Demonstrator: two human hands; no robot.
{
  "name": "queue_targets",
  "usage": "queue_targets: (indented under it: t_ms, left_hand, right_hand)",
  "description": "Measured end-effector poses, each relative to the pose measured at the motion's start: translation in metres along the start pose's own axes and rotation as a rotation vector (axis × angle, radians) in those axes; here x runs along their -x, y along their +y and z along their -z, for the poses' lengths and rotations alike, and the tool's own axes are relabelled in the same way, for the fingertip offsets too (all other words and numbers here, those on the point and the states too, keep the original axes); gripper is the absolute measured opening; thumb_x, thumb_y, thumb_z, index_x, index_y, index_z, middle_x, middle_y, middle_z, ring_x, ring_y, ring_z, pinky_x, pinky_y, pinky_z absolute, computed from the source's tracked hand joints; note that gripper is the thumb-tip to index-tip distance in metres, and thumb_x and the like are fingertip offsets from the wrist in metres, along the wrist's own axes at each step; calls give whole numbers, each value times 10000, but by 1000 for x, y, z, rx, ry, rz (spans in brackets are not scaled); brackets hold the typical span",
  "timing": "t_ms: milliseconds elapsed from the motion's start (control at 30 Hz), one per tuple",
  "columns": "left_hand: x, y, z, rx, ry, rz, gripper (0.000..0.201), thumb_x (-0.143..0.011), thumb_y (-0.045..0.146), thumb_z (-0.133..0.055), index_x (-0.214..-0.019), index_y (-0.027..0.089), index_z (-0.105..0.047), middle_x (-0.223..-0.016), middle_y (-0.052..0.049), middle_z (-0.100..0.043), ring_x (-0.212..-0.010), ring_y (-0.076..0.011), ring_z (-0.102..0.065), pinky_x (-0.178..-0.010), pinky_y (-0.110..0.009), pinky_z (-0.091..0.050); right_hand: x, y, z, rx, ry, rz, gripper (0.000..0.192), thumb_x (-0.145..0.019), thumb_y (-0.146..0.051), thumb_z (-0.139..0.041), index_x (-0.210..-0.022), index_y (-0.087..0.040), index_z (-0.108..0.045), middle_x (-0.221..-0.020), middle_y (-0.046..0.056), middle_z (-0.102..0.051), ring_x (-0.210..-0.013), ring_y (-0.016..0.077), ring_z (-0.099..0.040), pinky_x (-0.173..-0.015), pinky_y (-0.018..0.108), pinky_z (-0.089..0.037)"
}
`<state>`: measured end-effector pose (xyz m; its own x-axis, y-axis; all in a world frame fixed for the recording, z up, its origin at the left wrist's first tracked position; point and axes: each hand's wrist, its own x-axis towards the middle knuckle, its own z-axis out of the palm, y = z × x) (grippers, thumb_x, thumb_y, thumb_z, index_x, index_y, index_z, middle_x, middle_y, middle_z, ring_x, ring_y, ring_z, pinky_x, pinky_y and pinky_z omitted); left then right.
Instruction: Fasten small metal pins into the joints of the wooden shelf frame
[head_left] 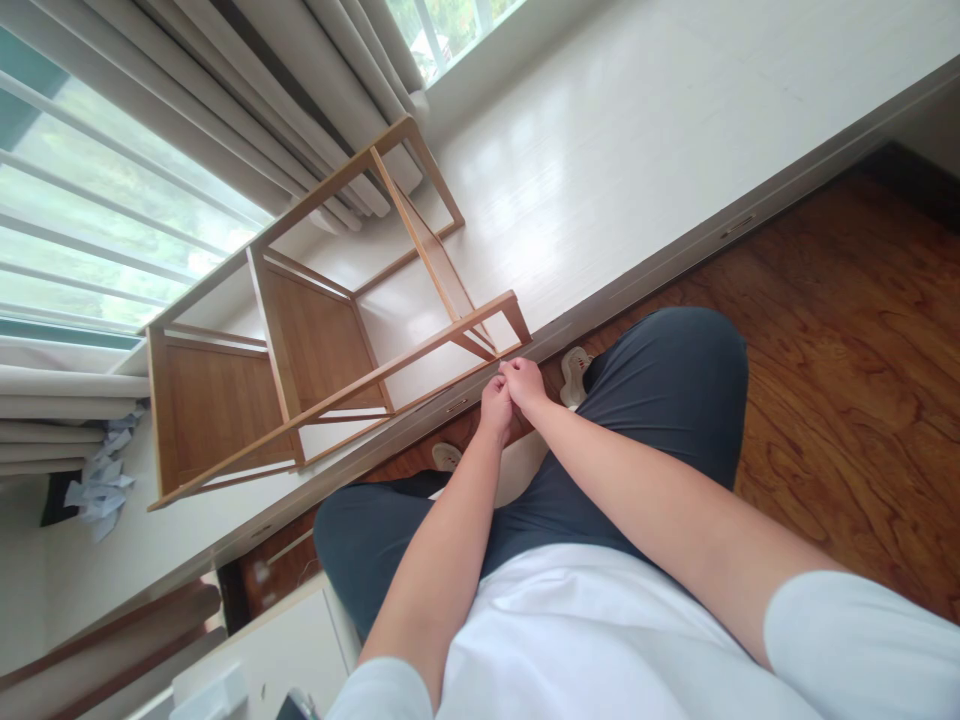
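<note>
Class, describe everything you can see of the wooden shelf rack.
The wooden shelf rack is a light brown open frame of thin bars with two flat panels. It lies tipped on its side on the white floor by the curtains. Both hands, left hand and right hand, meet beside its near corner.

Layout, head view:
- Wooden shelf frame (315,350): on raised platform floor (637,130), btwn window (90,230) w/ curtains (300,120) behind and platform edge in front.
- Left hand (495,405) & right hand (525,385): touching each other, just beside frame's near corner, above knees.
- Crumpled paper (101,480): far left, by curtain base.
- Wood floor (862,380): right, below platform.
</note>
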<state>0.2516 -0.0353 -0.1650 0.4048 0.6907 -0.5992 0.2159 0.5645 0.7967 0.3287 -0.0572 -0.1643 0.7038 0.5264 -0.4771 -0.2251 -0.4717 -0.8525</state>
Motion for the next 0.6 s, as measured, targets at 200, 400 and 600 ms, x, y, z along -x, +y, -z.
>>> queue_targets:
  t_ms: [200, 400, 600]
  left_hand:
    - [-5, -5, -3, -137, 87, -138, 288, -691, 363, -760, -697, 189, -530, -655, 17, -597, -617, -121, -520, -612, -237, -382]
    - [-9, -8, -3, -292, 173, -181, 280, -717, 330, -749, -674, 198, -506, -648, 20, -587, -636, -135, -523, -636, -251, -372]
    - [-11, -8, -2, -393, 224, -231, 284, -740, 339, -743, -655, 198, -511, -632, 20, -578, -622, -129, -485, -623, -248, -354]
  right_hand:
    - [-1, 0, -2, 9, 3, -7, 245, -851, -329, -573, -711, -173, -698, -797, 72, -745, -766, 191, -665, -726, 280, -460]
    - [-1, -1, 1, 24, -14, -19, 242, -867, -300, -580, -735, -165, -733, -839, 83, -764, -793, 189, -689, -727, 268, -474]
    - [-1, -5, 4, 30, -36, -29, 235, -862, -289, -600, -715, -163, -735, -795, 72, -763, -760, 179, -687, -693, 256, -472]
